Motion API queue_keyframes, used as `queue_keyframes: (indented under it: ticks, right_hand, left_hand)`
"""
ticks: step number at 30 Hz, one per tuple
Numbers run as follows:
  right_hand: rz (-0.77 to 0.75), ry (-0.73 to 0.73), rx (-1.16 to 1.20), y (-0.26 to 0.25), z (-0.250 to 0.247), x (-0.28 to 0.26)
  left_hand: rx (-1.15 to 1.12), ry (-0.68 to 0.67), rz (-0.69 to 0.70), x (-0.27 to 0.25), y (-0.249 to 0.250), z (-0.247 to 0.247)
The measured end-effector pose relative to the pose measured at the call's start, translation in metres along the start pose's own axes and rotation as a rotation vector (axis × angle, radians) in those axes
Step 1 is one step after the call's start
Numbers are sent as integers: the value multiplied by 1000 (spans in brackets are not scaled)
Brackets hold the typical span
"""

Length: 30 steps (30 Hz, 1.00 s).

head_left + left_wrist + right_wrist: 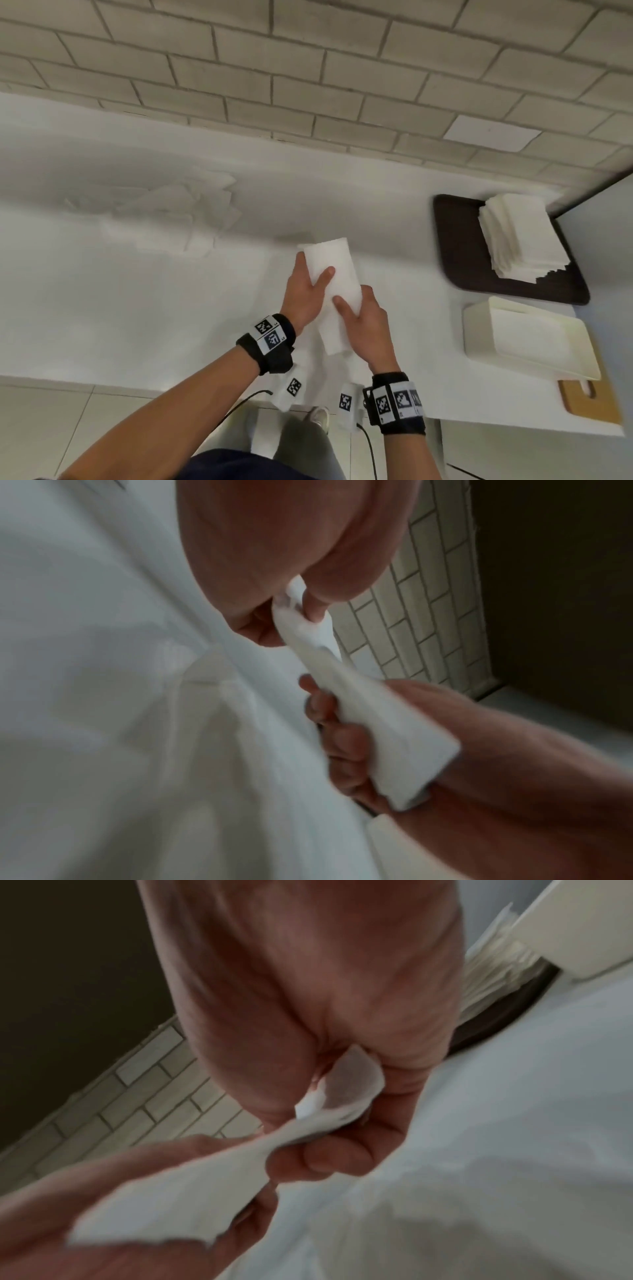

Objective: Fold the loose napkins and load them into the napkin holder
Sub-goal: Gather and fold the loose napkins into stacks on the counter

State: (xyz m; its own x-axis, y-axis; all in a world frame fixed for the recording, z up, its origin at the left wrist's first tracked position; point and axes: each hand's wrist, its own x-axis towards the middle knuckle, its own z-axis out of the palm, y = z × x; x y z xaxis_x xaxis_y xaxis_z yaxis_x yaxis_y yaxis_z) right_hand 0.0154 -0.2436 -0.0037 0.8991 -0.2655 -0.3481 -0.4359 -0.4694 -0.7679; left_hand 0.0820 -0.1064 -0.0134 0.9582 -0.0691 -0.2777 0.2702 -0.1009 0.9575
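Observation:
A folded white napkin (337,270) is held up over the white table (102,308), its long side running away from me. My left hand (310,279) grips its far left edge, thumb on top. My right hand (356,303) grips the near right part, thumb on top and fingers curled beneath. In the left wrist view my left hand (291,615) pinches one end of the napkin (377,723). The right wrist view shows my right hand (329,1118) pinching the other end of the napkin (171,1191). A cream napkin holder (531,342) stands at the right.
A loose pile of napkins (178,212) lies on the table at the left. A dark tray (455,240) at the right carries a stack of flat napkins (520,236). A wooden board (589,401) lies under the holder. A brick wall (308,68) runs behind the table.

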Motion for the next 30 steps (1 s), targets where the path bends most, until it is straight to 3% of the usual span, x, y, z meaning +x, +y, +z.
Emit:
queue_keyframes:
  ticks: [5,8,11,14,17,19,20,24,27,30]
  right_hand:
    - [141,61,-672,39,9,23]
    - [95,17,-775,42,26,27]
    - [77,-85,-629,47,27,34]
    - [-39,-217,-548,48,2,29]
    - [-247,-272,-601,49,-38,18]
    - [-324,-189,-429,56,-67,10]
    - [-305,-116,-244,61,-78,7]
    - [-101,197,375,91,-84,-13]
    - [-43,211,371,105,-59,-36]
    - [-72,260,403,103,-44,-63]
  left_hand:
    - [537,-42,-150,21,-34,14]
    - [597,-20,-160,23,-42,20]
    - [645,10,-147,22,-40,19]
    - [810,22,-7,25,-37,6]
    - [633,-179,101,25,-27,-15]
    - [490,-292,107,18,-22,-23]
    - [430,-279,115,13,-20,-24]
    - [142,-76,103,-28,-30,-6]
    - [-15,5,26,-58,-43,12]
    - [-20,51,84,-83,-41,23]
